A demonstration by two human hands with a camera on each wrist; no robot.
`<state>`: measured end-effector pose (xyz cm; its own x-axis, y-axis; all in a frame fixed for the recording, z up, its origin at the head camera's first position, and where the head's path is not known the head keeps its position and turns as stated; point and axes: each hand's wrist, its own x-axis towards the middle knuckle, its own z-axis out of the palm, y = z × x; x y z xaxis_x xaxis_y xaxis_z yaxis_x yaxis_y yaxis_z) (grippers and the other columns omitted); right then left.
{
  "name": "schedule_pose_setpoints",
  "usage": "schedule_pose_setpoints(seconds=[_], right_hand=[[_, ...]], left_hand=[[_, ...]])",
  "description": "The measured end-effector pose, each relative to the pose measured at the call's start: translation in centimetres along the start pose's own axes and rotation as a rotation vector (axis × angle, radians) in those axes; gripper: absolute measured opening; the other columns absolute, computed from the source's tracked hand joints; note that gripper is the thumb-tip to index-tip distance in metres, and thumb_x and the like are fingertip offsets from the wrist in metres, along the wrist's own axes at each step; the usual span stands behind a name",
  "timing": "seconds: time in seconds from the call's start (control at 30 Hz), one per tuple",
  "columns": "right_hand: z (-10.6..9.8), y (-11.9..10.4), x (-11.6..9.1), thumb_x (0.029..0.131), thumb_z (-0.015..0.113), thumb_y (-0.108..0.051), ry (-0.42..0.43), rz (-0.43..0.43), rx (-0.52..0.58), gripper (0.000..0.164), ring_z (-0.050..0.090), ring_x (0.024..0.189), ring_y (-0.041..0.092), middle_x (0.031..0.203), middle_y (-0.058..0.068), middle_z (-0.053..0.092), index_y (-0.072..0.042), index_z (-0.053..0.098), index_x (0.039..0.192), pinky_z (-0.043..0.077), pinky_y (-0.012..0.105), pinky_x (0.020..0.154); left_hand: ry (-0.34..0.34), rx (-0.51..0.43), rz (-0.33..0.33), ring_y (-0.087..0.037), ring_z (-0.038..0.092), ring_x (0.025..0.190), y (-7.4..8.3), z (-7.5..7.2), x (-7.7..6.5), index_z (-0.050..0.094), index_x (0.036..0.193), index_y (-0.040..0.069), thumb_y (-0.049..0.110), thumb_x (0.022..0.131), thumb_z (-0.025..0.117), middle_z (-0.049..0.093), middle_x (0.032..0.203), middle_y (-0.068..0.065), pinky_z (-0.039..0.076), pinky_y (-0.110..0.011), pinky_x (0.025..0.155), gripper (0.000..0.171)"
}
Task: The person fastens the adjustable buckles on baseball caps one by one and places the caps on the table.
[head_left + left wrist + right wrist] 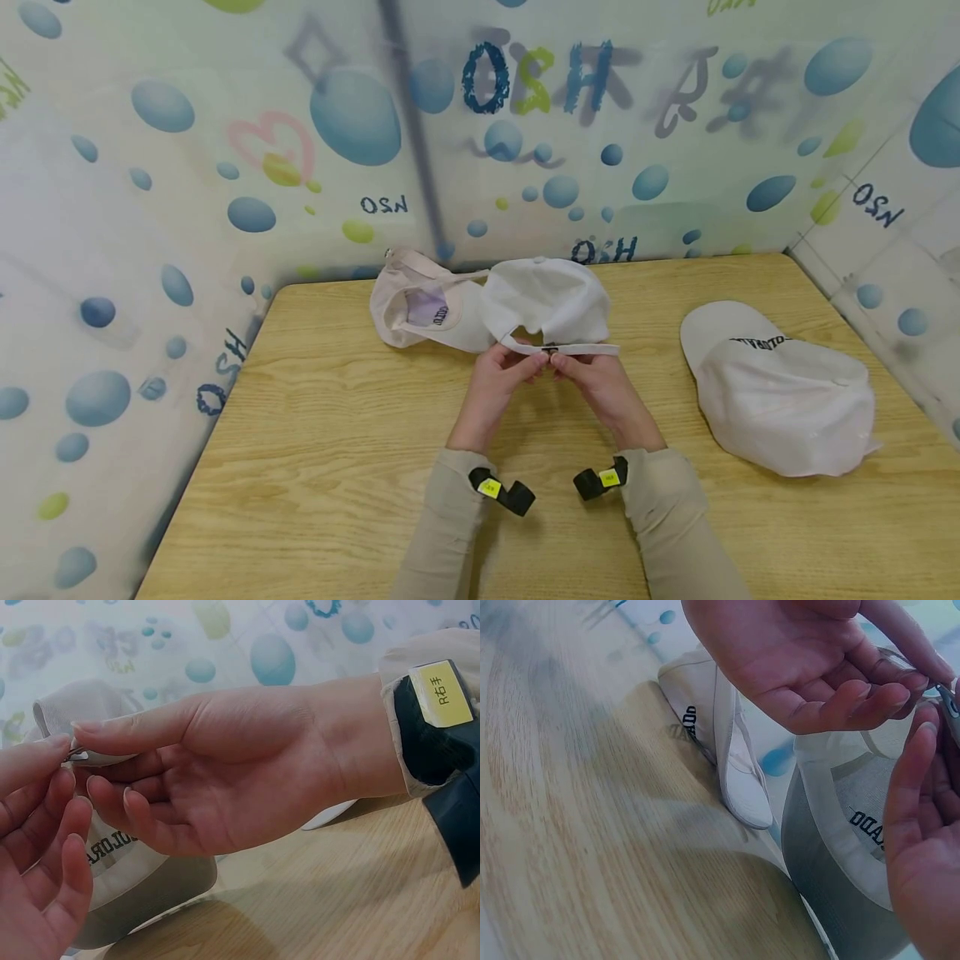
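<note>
Both hands pinch the back strap [585, 350] of a white cap [547, 292] at its small metal buckle [76, 755]. The left hand [493, 385] holds the strap from the left, and the right hand [606, 390] from the right, thumbs almost meeting. Up close in the left wrist view, fingertips of both hands press together around the buckle. Behind them the cap's inside shows dark printed letters [868, 825]. The cap stands with its strap opening toward the person; its brim is hidden in the head view.
To the left of the held cap lies a pale pink cap [397, 308], its inside showing, touching or very near it. Another white cap [787, 392] with dark lettering rests on the right side of the wooden table [322, 467]. A patterned wall covering [525, 175] stands behind the table.
</note>
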<state>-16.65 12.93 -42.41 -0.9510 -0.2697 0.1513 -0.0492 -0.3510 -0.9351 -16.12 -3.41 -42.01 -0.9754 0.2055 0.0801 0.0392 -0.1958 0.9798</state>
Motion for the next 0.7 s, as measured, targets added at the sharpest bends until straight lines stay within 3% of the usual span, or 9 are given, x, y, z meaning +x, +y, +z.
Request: schedule_pose_setpoints(seconds=[0.27,0.53,0.7], right_hand=[[0.06,-0.02,0.01,0.087,0.053,0.003,0.002,-0.007,0.0,0.014,0.055,0.076,0.016,0.09,0.004,0.057,-0.007,0.053,0.098,0.048,0.028,0.066],[-0.27,0.05,0.21,0.088,0.052,-0.003,0.003,-0.019,-0.01,0.013,0.052,0.076,0.015,0.091,0.003,0.054,-0.009,0.052,0.1,0.047,0.024,0.065],[-0.29,0.03,0.18,0.088,0.053,-0.003,-0.007,0.013,0.04,0.013,0.053,0.077,0.015,0.092,0.003,0.056,-0.009,0.053,0.1,0.048,0.026,0.066]], left_hand=[[0.005,0.007,-0.009,-0.023,0.057,0.08,-0.07,0.01,0.04,0.062,0.092,0.007,0.026,0.078,0.069,0.061,0.084,-0.007,0.046,-0.039,0.073,0.024],[-0.015,-0.005,-0.022,-0.034,0.055,0.084,-0.25,0.09,0.11,0.06,0.091,0.007,0.025,0.079,0.068,0.06,0.084,-0.008,0.042,-0.051,0.078,0.024],[0.001,-0.005,-0.074,-0.042,0.05,0.093,-0.29,0.01,0.09,0.06,0.098,0.01,0.03,0.08,0.067,0.06,0.09,-0.011,0.044,-0.044,0.074,0.028]])
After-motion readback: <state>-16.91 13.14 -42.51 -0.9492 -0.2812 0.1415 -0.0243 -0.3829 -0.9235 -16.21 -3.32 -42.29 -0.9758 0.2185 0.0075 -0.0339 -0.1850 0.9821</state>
